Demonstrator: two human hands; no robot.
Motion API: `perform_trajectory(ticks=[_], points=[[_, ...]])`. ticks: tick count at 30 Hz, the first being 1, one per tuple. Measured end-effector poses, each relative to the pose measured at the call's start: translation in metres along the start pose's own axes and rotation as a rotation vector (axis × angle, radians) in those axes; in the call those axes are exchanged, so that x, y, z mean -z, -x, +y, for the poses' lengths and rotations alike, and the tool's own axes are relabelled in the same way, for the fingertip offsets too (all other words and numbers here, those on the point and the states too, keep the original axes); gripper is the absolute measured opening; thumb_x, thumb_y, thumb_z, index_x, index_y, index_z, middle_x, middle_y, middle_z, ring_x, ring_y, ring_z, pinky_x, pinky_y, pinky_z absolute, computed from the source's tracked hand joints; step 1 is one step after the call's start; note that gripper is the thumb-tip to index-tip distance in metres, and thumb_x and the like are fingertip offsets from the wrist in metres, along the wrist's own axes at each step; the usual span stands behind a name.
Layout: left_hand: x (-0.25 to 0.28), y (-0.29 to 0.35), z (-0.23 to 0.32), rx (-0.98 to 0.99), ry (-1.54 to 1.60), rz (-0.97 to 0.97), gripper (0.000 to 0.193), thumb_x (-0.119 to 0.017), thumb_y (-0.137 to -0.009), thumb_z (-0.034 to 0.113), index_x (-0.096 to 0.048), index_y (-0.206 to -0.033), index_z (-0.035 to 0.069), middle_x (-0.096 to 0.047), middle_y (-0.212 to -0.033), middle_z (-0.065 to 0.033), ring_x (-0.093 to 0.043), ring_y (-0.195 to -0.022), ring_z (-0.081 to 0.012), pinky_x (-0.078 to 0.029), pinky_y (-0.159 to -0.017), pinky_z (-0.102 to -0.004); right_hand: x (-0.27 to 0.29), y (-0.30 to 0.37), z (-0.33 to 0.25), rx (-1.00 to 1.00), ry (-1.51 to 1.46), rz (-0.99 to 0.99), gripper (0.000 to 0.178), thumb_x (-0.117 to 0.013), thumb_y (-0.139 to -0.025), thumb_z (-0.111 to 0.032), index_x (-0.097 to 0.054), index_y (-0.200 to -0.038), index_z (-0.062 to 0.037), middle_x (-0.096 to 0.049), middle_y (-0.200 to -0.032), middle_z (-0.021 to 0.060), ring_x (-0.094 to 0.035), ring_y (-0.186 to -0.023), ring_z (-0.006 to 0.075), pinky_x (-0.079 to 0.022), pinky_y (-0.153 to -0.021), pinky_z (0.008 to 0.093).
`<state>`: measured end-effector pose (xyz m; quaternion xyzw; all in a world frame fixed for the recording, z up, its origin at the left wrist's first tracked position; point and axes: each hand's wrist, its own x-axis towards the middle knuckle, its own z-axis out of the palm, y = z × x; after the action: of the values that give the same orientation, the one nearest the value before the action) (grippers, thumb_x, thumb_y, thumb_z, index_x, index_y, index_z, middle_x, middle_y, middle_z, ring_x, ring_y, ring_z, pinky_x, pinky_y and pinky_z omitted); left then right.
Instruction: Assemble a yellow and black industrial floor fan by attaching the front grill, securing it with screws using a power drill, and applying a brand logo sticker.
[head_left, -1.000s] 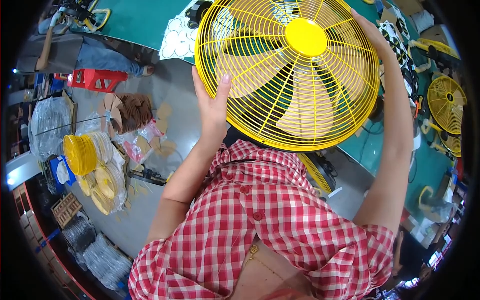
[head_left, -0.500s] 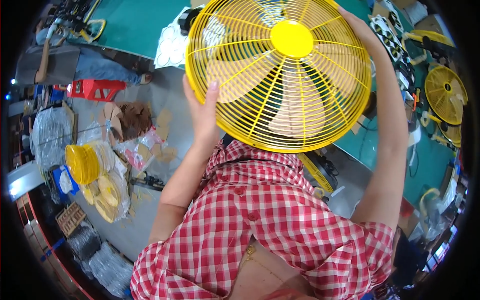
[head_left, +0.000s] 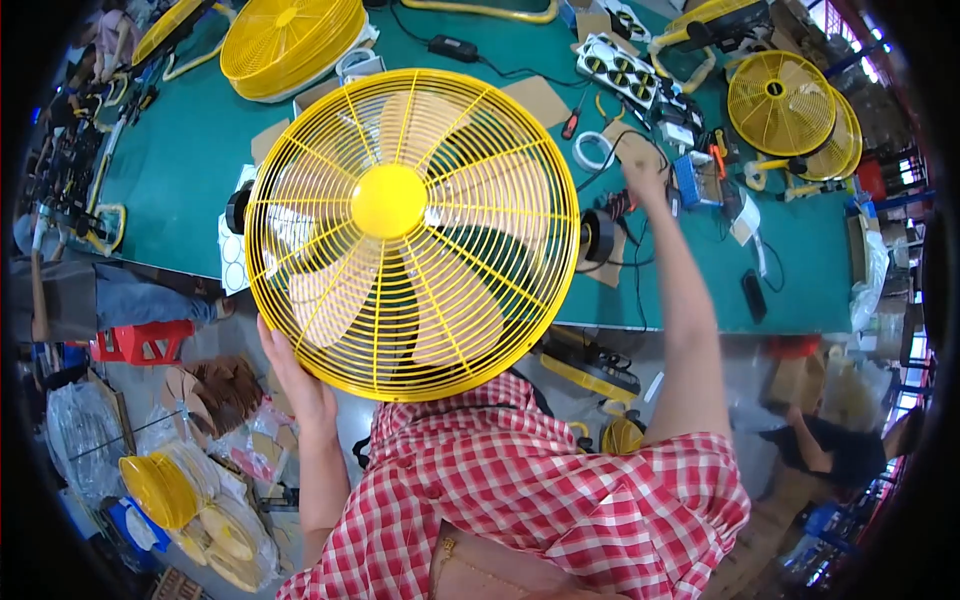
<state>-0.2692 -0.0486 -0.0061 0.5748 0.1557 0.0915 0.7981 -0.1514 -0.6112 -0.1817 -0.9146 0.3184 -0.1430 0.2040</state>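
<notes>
A round fan (head_left: pixel 390 200) with a yellow wire grille, a yellow centre cap and pale blades faces up at me at the near edge of the green table. My left hand (head_left: pixel 300 385) grips its lower left rim, fingers partly hidden behind the grille. Black round knobs (head_left: pixel 597 236) stick out at the fan's two sides. Out to the right, away from the fan, my right hand (head_left: pixel 640 165) is closed over the table at a thin black cable (head_left: pixel 655 146), which loops around it. A white tape-like ring (head_left: pixel 592 151) and a red-handled screwdriver (head_left: pixel 570 124) lie close by.
Stacked yellow grilles (head_left: pixel 290 45) stand at the back left of the green table (head_left: pixel 700 290). A blue bin (head_left: pixel 697 180) and another yellow fan (head_left: pixel 782 103) are to the right. On the floor at left are a red stool (head_left: pixel 142 342) and more yellow grilles (head_left: pixel 160 490). Other people are nearby.
My right hand has left the fan's right rim and reached out to the cable on the table. The fan sits lower and further left in view; my left hand stays at its rim.
</notes>
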Motion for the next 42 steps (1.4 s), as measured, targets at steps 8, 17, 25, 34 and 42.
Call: perform_trajectory(ticks=[8,17,25,34,42], points=[[0.058,-0.01,0.006,0.164,0.113,0.223,0.057,-0.042,-0.09,0.047,-0.034,-0.129,0.006,-0.046,-0.121,-0.0084,-0.043,-0.114,-0.0214,-0.034,-0.097,-0.0354,-0.045,0.067,-0.011,-0.449,-0.121,-0.079,0.098,-0.073,-0.06,-0.042,-0.017,-0.133,-0.0107,-0.056,-0.108,0.0224,-0.056,-0.1,0.0356,-0.043,-0.086,0.0431],[0.134,-0.187,-0.013,-0.013,-0.387,0.134,0.029,-0.053,-0.084,0.015,-0.052,-0.111,0.004,-0.057,-0.086,-0.0059,-0.054,-0.075,-0.0122,-0.044,-0.063,-0.0234,0.051,0.077,-0.024,-0.602,-1.449,0.043,0.014,-0.061,-0.075,-0.012,-0.047,-0.074,-0.0128,-0.043,-0.057,-0.0022,-0.041,-0.043,0.0075,-0.034,-0.037,0.0181],[0.028,-0.345,-0.063,-0.609,-1.373,-0.916,0.026,-0.051,-0.076,0.014,-0.061,-0.099,0.006,-0.06,-0.096,-0.013,-0.054,-0.097,-0.0296,-0.041,-0.085,-0.0389,0.197,0.127,-0.028,-0.032,-1.385,0.296,0.043,-0.054,-0.08,0.001,-0.039,-0.121,-0.0009,-0.053,-0.088,0.007,-0.051,-0.069,0.0138,-0.044,-0.065,0.0267],[0.04,-0.377,-0.119,-0.976,-1.313,-1.065,0.018,-0.056,-0.07,0.015,-0.064,-0.084,0.008,-0.06,-0.082,-0.0065,-0.051,-0.089,-0.026,-0.042,-0.081,-0.0361,0.244,0.241,-0.16,0.096,-1.203,0.398,0.061,-0.049,-0.078,0.004,-0.026,-0.134,-0.0007,-0.051,-0.094,0.008,-0.048,-0.071,0.014,-0.041,-0.067,0.0267],[0.01,-0.412,-0.106,-0.533,-1.462,-1.09,0.026,-0.052,-0.073,0.01,-0.066,-0.095,0.011,-0.064,-0.089,-0.0135,-0.061,-0.08,-0.0327,-0.05,-0.073,-0.0407,0.266,0.3,-0.148,0.073,-1.387,0.39,0.057,-0.05,-0.077,-0.001,-0.029,-0.129,0.0017,-0.046,-0.09,0.0093,-0.043,-0.073,0.0152,-0.037,-0.067,0.0286]])
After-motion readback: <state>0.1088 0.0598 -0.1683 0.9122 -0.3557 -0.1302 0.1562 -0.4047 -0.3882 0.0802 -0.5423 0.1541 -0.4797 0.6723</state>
